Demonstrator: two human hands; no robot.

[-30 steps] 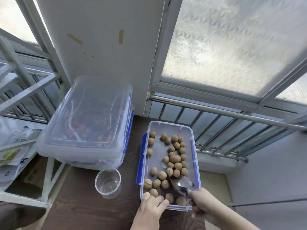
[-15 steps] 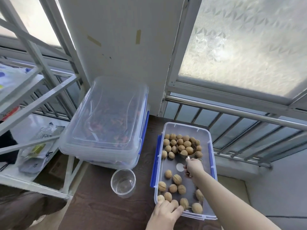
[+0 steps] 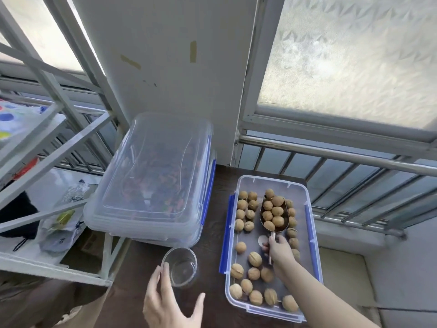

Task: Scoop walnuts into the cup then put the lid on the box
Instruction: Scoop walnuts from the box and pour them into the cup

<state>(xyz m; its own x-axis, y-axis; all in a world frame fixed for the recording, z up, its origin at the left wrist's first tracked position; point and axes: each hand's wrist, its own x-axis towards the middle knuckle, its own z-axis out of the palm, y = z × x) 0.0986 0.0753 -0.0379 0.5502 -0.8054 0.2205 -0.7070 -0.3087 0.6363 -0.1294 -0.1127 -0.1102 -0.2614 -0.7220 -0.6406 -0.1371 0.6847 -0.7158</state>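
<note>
My right hand (image 3: 279,250) grips the scoop (image 3: 274,217), full of walnuts (image 3: 273,213), over the box (image 3: 312,233). My left hand (image 3: 170,301) is spread wide, fingers touching the cup (image 3: 181,266).

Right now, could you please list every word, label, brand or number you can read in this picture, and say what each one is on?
None can be read with confidence.
Packet on the lower shelf: dark printing, too blurred to read.
Grey pouch beside it: a small dark mark, too small to make out.
Walnut box, cup, scoop, stacked lidded boxes: no text visible.
</note>
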